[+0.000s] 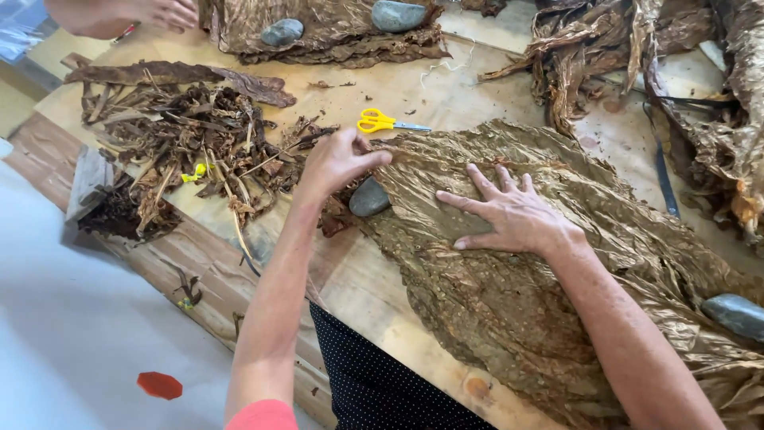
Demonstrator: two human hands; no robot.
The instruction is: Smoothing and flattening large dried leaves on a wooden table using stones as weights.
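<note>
Two hands (509, 213) flat on leaf pile (509, 318)

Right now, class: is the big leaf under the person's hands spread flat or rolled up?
Spread flat. The big brown leaf lies opened across the wooden table, the right hand pressed palm-down on it, the left hand pinching its edge.

No packages, labels, signs, screens.

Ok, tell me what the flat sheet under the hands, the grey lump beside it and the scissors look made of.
Sheet: dried leaf, probably; matte brown, wrinkled, veined.
Grey lump: stone, apparently; smooth, rounded, dull.
Scissors: glossy yellow plastic-looking handles, grey metal-like blades.
</note>
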